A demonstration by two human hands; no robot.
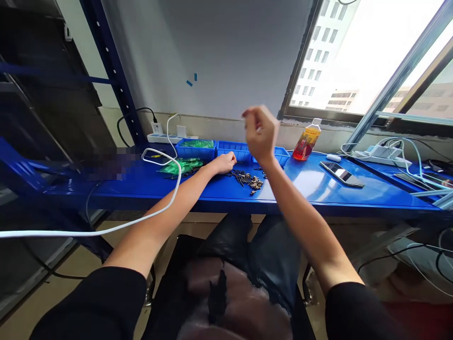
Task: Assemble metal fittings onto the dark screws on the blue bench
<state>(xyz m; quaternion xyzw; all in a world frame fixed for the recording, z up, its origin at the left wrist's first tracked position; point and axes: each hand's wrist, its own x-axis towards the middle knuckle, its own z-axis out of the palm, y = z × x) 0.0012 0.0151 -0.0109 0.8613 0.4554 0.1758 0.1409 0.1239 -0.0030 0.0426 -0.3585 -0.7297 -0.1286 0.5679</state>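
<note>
My left hand [225, 163] is low over the blue table, its fingers curled together at the left edge of a loose pile of dark screws [242, 177]. What those fingers hold, if anything, is too small to make out. Brassy metal pieces [256, 183] lie at the pile's right end. Raised above the table, my right hand [262, 133] is closed with bent fingers and slightly blurred; its contents cannot be seen. Behind the hands stand blue plastic bins, the left bin [195, 153] with green packets in it. A green plastic bag [182, 166] lies left of my left hand.
A white cable [152, 218] arches across the left side, in front of my left forearm. Right of the bins stand a drink bottle [306, 141] and a phone [341, 174]. A power strip [384, 156] with tangled cables is at far right. The table's front edge [318, 207] runs below my forearms.
</note>
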